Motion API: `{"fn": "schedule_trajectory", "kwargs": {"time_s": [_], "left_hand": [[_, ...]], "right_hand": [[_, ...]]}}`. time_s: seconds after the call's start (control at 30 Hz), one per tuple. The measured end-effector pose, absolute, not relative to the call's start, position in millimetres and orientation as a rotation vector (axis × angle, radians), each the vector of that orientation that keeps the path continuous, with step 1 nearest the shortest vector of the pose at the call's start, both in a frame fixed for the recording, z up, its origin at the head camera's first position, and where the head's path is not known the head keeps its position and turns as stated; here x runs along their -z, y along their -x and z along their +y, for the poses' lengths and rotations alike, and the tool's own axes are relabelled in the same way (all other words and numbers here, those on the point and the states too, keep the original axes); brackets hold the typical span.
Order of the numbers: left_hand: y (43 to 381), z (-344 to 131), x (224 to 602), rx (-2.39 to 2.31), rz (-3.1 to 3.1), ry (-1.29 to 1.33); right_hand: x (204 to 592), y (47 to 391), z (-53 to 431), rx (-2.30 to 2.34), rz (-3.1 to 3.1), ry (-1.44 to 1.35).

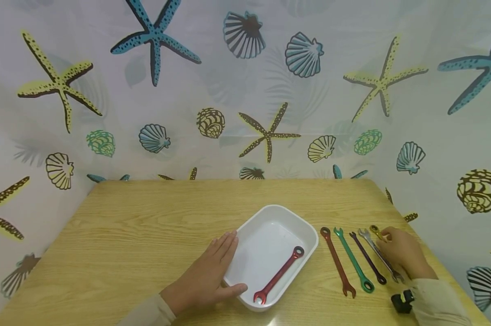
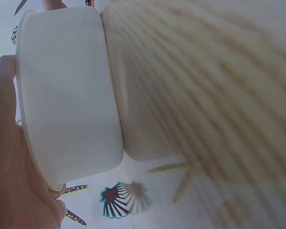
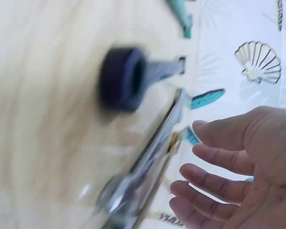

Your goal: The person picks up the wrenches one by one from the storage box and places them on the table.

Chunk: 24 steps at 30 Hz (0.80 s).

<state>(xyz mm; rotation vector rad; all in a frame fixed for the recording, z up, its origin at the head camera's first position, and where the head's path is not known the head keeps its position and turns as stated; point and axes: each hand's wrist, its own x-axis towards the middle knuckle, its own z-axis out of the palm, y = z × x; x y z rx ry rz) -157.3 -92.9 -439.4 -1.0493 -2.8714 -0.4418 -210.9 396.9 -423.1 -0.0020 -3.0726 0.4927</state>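
My left hand point(image 1: 214, 271) lies with straight fingers along the left rim of a white plastic tub point(image 1: 265, 226); the left wrist view shows that hand point(image 2: 19, 157) beside the tub's wall point(image 2: 69, 95). Inside the tub lies a red combination wrench point(image 1: 278, 275). At the far right, my right hand point(image 1: 404, 251) is over a gold wrench point(image 1: 376, 232), partly covering it. In the right wrist view, the right hand's point(image 3: 233, 176) fingers are loosely bent and spread, with nothing between them. A silver wrench point(image 1: 381, 255) lies just left of that hand.
Left of the silver wrench lie a dark purple wrench point(image 1: 367, 258), a green wrench point(image 1: 353, 260) and another red wrench point(image 1: 338, 262), roughly side by side on the wooden table point(image 1: 147, 217). A small black object point(image 1: 402, 302) is at the right sleeve. A patterned curtain point(image 1: 229, 90) stands behind.
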Motion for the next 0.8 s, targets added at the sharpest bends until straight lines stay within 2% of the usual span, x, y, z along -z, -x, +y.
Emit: {"fn": "schedule_trajectory", "kwargs": {"time_s": [0.47, 0.8], "left_hand": [[157, -93, 440, 0.462, -2.864, 1.046], [157, -93, 440, 0.450, -2.864, 1.041]], "right_hand": [[376, 203, 285, -0.797, -2.860, -0.549], [382, 198, 226, -0.907, -2.900, -0.862]]}}
